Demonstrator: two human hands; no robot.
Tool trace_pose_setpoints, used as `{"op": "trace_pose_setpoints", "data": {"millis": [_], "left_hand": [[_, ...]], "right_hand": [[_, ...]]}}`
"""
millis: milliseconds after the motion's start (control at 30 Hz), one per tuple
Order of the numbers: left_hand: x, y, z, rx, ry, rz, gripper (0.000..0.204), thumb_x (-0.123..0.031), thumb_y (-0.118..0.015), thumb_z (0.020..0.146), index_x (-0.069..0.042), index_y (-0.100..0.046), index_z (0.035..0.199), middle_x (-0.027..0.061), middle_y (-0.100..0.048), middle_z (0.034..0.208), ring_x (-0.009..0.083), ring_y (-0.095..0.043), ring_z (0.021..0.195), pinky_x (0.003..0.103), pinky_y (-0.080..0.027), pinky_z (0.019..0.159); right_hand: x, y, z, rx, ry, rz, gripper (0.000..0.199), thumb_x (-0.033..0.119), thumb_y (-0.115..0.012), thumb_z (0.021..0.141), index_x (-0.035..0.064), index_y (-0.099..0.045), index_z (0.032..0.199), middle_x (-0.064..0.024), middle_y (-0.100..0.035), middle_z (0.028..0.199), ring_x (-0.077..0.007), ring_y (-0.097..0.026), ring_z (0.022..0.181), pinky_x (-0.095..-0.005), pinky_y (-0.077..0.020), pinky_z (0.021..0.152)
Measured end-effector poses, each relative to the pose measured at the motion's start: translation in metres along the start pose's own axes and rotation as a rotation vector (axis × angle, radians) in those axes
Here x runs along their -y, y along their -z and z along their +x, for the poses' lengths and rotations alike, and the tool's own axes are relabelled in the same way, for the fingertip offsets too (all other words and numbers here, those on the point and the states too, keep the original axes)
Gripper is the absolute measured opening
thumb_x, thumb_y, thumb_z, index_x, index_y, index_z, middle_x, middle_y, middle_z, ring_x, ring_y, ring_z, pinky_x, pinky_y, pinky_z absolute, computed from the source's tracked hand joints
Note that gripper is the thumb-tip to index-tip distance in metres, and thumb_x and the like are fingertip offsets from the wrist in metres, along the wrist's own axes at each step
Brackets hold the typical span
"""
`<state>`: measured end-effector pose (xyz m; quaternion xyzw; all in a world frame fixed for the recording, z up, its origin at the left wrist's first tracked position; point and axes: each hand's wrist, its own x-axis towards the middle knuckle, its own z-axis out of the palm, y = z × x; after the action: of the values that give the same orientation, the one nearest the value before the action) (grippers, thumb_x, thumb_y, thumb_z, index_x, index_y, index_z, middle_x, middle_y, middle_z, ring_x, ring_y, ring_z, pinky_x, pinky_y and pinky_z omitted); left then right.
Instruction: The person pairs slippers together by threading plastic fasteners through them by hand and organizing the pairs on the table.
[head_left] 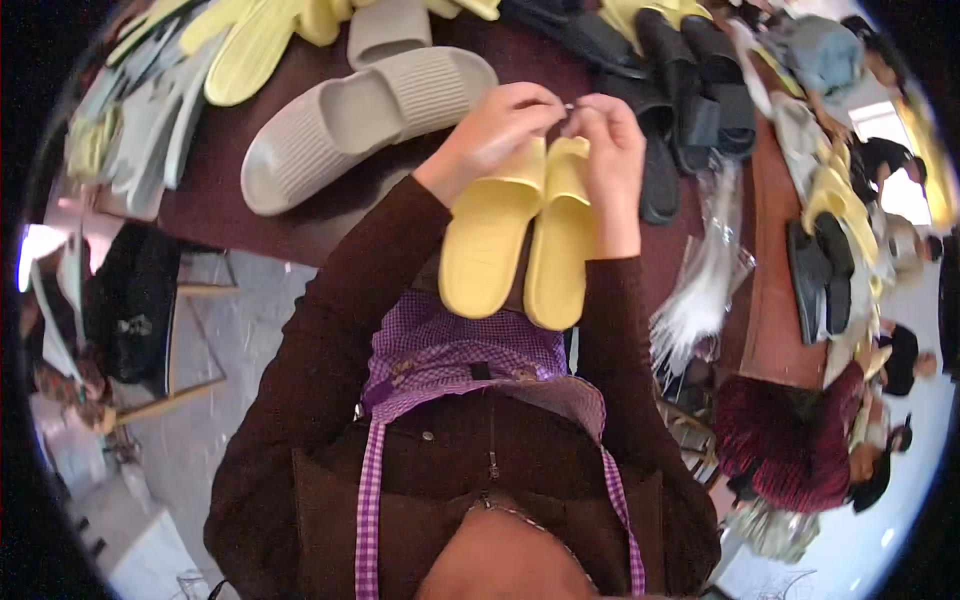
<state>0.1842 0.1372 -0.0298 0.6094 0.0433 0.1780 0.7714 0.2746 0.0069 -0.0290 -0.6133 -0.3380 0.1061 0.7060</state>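
Note:
A pair of yellow slide slippers (487,245) lies side by side in front of me, soles toward the table's near edge. My left hand (505,125) is above the left slipper, its fingers pinched together. Opposite it, my right hand (612,140) is closed too, its fingertips meeting the left ones beyond the slippers' straps. Something tiny shows between the fingertips, too small to make out. Left of my hands rests a large beige ribbed slide slipper (290,155), tilted on the dark table (215,215).
Yellow slippers (245,65) and grey slippers (185,110) are heaped at the far left. Several black slippers (690,100) stand at the far right. A plastic bag of thin white strips (690,310) lies to my right. Other people sit beyond, one in a dark red top (785,440).

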Motion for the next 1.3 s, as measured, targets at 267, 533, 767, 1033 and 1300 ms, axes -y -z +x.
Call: {"op": "trace_pose_setpoints", "data": {"millis": [267, 533, 767, 1033, 1300], "left_hand": [[0.009, 0.006, -0.007, -0.007, 0.042, -0.119, 0.011, -0.011, -0.058, 0.086, -0.004, -0.063, 0.093, -0.0059, -0.055, 0.071, -0.0005, -0.042, 0.058, 0.015, -0.032, 0.051], [0.000, -0.001, -0.010, 0.006, 0.020, -0.066, 0.012, -0.012, -0.059, 0.086, -0.005, -0.064, 0.094, -0.0071, -0.053, 0.070, -0.0009, -0.041, 0.057, 0.016, -0.032, 0.050], [0.006, 0.006, -0.006, 0.052, 0.053, -0.064, 0.012, -0.012, -0.057, 0.086, -0.003, -0.062, 0.093, -0.0070, -0.050, 0.068, 0.0001, -0.040, 0.058, 0.016, -0.032, 0.051], [0.009, 0.008, -0.005, 0.113, 0.049, -0.115, 0.010, -0.008, -0.054, 0.086, -0.002, -0.060, 0.092, -0.0060, -0.047, 0.067, 0.0016, -0.040, 0.060, 0.016, -0.032, 0.053], [0.008, 0.011, -0.004, 0.123, 0.095, -0.190, 0.010, -0.007, -0.053, 0.086, -0.002, -0.060, 0.091, -0.0052, -0.047, 0.067, 0.0027, -0.040, 0.059, 0.017, -0.033, 0.054]], "right_hand": [[0.009, -0.018, -0.020, -0.018, -0.044, -0.059, 0.009, 0.000, -0.054, 0.088, -0.0017, -0.060, 0.093, -0.0019, -0.060, 0.078, -0.0080, -0.055, 0.073, -0.0200, -0.0437, 0.069], [0.007, -0.016, -0.020, -0.094, 0.008, -0.135, 0.007, -0.001, -0.058, 0.084, 0.0001, -0.063, 0.088, -0.0014, -0.061, 0.080, -0.0076, -0.055, 0.076, -0.0205, -0.0440, 0.071], [0.005, -0.015, -0.019, -0.086, 0.051, -0.188, 0.007, -0.003, -0.059, 0.082, -0.0005, -0.064, 0.086, -0.0023, -0.061, 0.080, -0.0091, -0.055, 0.077, -0.0216, -0.0436, 0.072], [0.007, -0.015, -0.020, -0.052, 0.098, -0.276, 0.008, -0.003, -0.058, 0.083, 0.0001, -0.064, 0.087, 0.0005, -0.061, 0.081, -0.0059, -0.053, 0.077, -0.0195, -0.0421, 0.072], [0.011, -0.015, -0.019, -0.028, 0.231, -0.381, 0.007, -0.005, -0.060, 0.080, -0.0005, -0.064, 0.083, -0.0019, -0.061, 0.079, -0.0091, -0.055, 0.077, -0.0212, -0.0426, 0.072]]}}
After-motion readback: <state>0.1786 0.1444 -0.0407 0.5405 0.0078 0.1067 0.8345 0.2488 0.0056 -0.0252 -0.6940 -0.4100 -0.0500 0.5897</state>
